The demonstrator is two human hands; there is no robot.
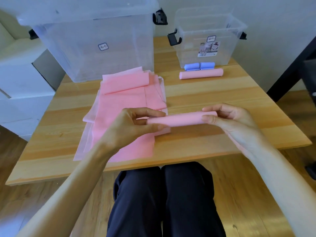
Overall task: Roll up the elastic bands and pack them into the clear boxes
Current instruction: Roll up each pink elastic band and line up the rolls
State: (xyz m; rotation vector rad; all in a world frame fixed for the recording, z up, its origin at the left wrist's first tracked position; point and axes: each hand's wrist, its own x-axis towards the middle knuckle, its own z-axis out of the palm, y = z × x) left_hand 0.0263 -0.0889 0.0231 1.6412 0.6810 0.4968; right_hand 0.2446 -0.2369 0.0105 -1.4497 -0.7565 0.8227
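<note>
A tightly rolled pink elastic band [179, 119] is held level just above the wooden table [213, 98]. My left hand [136, 124] pinches its left end and my right hand [229, 119] grips its right end. To the left lies a pile of flat pink bands [123, 106], one partly rolled at the far end. A finished pink roll [201, 73] lies in front of the small clear box [207, 36]. Blue rolls [199, 66] sit at the foot of that box; whether inside or outside it I cannot tell. A large clear box [95, 36] stands at the back left.
Both boxes have black latches and stand against the wall. White cabinets [18, 79] are to the left of the table and a dark frame [290, 69] to the right. My knees in dark trousers are under the table's near edge.
</note>
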